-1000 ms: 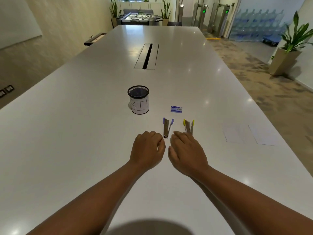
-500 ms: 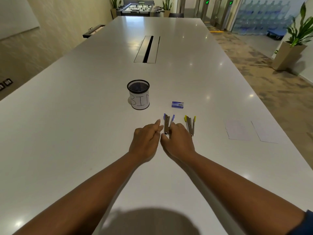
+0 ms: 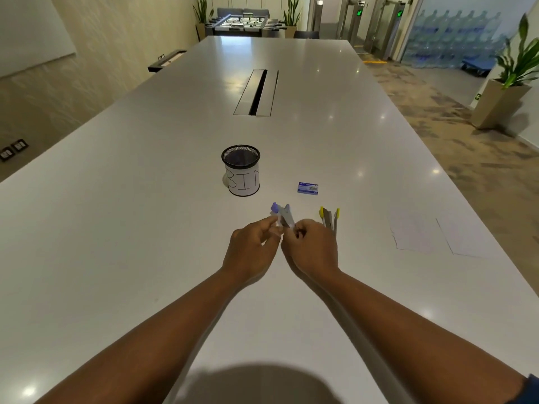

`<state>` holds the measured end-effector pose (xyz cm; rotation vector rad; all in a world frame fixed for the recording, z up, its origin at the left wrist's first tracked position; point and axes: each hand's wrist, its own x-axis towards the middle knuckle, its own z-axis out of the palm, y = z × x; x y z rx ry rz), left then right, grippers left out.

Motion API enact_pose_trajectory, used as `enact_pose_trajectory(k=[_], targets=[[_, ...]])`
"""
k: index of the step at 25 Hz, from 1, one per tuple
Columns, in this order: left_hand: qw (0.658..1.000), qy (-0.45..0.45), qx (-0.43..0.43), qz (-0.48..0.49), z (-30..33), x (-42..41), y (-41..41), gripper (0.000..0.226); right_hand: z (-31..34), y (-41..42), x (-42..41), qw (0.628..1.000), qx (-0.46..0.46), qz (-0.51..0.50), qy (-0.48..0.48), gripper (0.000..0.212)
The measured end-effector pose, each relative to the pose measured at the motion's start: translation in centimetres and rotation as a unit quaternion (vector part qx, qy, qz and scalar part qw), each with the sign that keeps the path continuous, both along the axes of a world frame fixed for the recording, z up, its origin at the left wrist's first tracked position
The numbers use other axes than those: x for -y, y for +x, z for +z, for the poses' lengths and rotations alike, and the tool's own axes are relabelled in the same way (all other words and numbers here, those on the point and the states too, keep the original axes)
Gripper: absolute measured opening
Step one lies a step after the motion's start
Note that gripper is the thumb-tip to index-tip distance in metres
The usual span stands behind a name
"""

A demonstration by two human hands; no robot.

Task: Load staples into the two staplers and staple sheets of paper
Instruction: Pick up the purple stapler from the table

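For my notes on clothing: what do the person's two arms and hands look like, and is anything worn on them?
Both forearms are bare from the wrist back to the bottom edge of the picture. The left hand and the right hand show no gloves, and no watch or ring can be seen. Only a small piece of dark blue sleeve shows on the right arm, at the lower right corner.

Big white conference table (image 3: 175, 199) is stretching down the room, ceiling lights glinting off it, a cable slot (image 3: 256, 93) sitting mid-table. A foosball table (image 3: 248, 24) is standing at the far end between potted plants. Patterned carpet (image 3: 455, 135) is running along the right, beige wall (image 3: 110, 39) on the left.
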<state>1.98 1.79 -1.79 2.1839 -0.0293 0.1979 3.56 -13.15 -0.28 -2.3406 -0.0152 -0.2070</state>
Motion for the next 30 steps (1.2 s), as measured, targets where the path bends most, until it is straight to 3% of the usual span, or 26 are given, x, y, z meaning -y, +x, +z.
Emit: enact_pose_trajectory(k=[3, 5, 7, 12, 15, 19, 30], targets=[[0.998, -0.057, -0.004, 0.03, 0.1, 0.0, 0.4, 0.05, 0.1, -0.6, 1.2, 0.993, -0.014, 0.03, 0.113, 0.022], [0.999, -0.04, -0.005, 0.019, 0.3, 0.0, 0.3, 0.063, 0.1, -0.9, 1.8, 0.981, -0.028, 0.06, 0.181, 0.022], [1.0, -0.029, -0.004, -0.006, 0.4, 0.0, 0.2, 0.061, 0.0, -0.9, 2.0, 0.975, -0.03, 0.077, 0.206, 0.023], [0.998, -0.065, 0.012, -0.023, 0.5, -0.3, -0.3, 0.032, -0.3, -1.0, 1.9, 0.974, -0.026, 0.106, 0.196, 0.026], [0.999, -0.041, 0.023, -0.025, 0.5, -0.1, -0.4, 0.022, -0.2, -1.2, 1.7, 0.984, -0.006, 0.14, 0.114, 0.045], [0.998, -0.035, 0.036, -0.046, 0.6, -0.1, -0.6, 0.025, -0.5, -1.1, 1.5, 0.988, -0.003, 0.139, 0.068, 0.058], [0.997, -0.004, 0.057, -0.049, 0.8, 0.6, -1.1, 0.045, -0.6, -1.4, 1.7, 0.981, -0.014, 0.163, 0.104, 0.047]])
